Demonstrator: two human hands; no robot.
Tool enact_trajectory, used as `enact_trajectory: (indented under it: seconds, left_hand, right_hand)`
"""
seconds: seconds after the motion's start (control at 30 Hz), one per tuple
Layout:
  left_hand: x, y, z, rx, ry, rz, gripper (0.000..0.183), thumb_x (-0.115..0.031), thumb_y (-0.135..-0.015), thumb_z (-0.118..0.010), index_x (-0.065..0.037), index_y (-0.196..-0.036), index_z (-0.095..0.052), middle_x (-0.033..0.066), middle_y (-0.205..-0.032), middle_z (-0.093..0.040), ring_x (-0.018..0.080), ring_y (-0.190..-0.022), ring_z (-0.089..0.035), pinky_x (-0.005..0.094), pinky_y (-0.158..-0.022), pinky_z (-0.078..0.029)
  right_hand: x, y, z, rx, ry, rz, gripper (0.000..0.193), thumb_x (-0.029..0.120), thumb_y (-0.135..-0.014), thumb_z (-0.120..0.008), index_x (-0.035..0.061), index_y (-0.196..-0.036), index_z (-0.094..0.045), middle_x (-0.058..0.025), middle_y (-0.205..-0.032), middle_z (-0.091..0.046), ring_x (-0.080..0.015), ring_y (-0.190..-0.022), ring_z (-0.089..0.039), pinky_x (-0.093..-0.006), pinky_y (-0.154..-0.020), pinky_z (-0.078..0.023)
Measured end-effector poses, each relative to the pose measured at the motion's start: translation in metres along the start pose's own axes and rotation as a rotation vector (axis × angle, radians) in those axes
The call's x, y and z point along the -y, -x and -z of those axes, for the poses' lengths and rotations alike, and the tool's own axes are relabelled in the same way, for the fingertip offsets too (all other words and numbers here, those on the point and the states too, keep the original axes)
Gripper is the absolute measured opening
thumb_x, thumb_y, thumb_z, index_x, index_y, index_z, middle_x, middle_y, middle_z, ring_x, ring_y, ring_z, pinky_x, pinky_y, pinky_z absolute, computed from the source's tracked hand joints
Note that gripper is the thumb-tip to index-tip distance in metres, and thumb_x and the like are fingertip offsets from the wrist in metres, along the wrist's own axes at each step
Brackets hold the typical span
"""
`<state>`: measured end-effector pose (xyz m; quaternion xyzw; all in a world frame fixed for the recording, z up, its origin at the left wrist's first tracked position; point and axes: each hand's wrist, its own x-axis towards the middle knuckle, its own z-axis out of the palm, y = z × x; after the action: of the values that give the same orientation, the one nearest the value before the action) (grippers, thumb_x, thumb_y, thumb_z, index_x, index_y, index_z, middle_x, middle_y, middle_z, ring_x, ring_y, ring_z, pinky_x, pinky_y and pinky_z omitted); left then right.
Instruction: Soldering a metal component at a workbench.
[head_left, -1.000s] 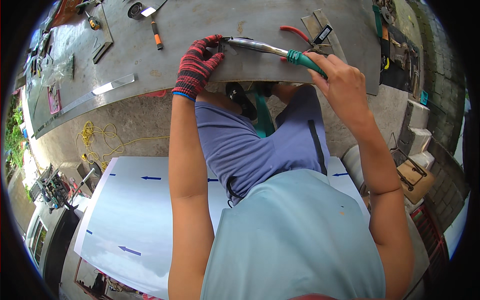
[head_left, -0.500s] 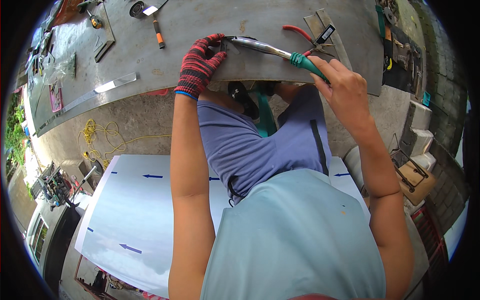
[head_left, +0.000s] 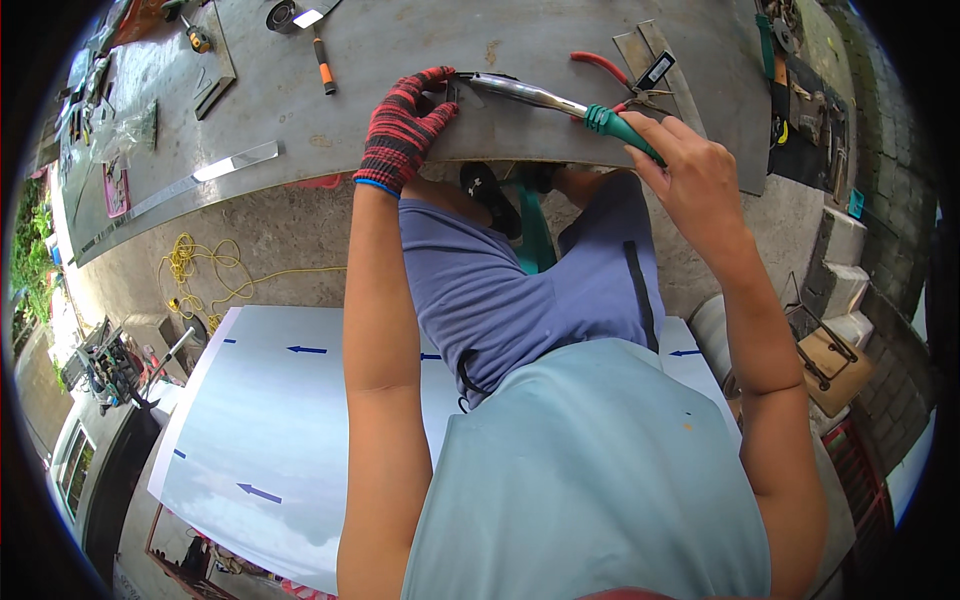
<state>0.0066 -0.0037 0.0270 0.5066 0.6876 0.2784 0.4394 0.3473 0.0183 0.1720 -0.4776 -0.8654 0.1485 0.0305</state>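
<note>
My right hand [head_left: 688, 165], bare, is closed around the green grip of a hammer [head_left: 535, 96] with a shiny steel shaft. The shaft points left over the near part of the metal table, its dark end close to my left fingertips. My left hand [head_left: 405, 128] wears a red and black knit glove. Its thumb and fingers pinch a small dark metal piece [head_left: 452, 92] on the tabletop; the glove covers much of it.
On the grey metal table [head_left: 400, 40] lie red-handled pliers [head_left: 600, 66], flat metal bars [head_left: 680, 95], an orange-handled tool [head_left: 324, 68], a tape roll [head_left: 281, 16] and a long steel strip [head_left: 200, 185]. A yellow cord [head_left: 225, 262] lies on the floor. Behind me is a pale sheet with blue arrows [head_left: 270, 400].
The whole view has shifted very slightly. Both hands keep their hold, and the hammer stays almost in the same place.
</note>
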Motion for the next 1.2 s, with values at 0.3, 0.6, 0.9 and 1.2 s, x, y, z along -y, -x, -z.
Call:
enact_trajectory:
  seconds: [0.3,0.6,0.9,1.2]
  left_hand:
    - [-0.004,0.002,0.002,0.007,0.002,-0.004,0.052,-0.014,-0.089,-0.082,-0.02,-0.14,-0.07,0.0022,-0.119,-0.074,0.015,-0.094,-0.068,0.033,-0.092,-0.058]
    - [-0.001,0.0,0.0,0.01,-0.004,-0.003,0.051,-0.019,-0.087,-0.083,-0.023,-0.137,-0.072,0.0037,-0.12,-0.072,0.0199,-0.096,-0.069,0.0355,-0.093,-0.059]
    - [-0.004,0.001,-0.001,0.003,-0.019,-0.015,0.052,-0.017,-0.089,-0.082,-0.021,-0.139,-0.071,0.0029,-0.118,-0.074,0.0161,-0.094,-0.068,0.0337,-0.092,-0.058]
    - [-0.006,0.001,-0.001,0.003,-0.015,-0.023,0.052,-0.014,-0.091,-0.082,-0.019,-0.141,-0.07,0.0024,-0.115,-0.075,0.0126,-0.093,-0.067,0.0319,-0.091,-0.057]
  right_hand:
    - [-0.008,-0.001,0.004,-0.005,-0.054,0.006,0.037,0.021,-0.096,-0.074,0.021,-0.132,-0.069,-0.0077,-0.083,-0.06,-0.0302,-0.069,-0.065,-0.0435,-0.064,-0.052]
    - [-0.005,-0.004,0.006,-0.001,-0.02,0.027,0.035,0.021,-0.096,-0.075,0.0208,-0.131,-0.069,-0.0076,-0.083,-0.061,-0.0307,-0.069,-0.066,-0.044,-0.063,-0.053]
    - [0.001,0.001,0.0,-0.002,0.05,0.029,0.035,0.023,-0.097,-0.075,0.021,-0.131,-0.067,-0.0072,-0.083,-0.06,-0.0305,-0.068,-0.066,-0.0434,-0.063,-0.054]
    - [0.002,0.002,0.0,-0.006,0.022,0.035,0.036,0.022,-0.097,-0.074,0.0201,-0.132,-0.067,-0.007,-0.084,-0.059,-0.0305,-0.068,-0.065,-0.0433,-0.062,-0.054]
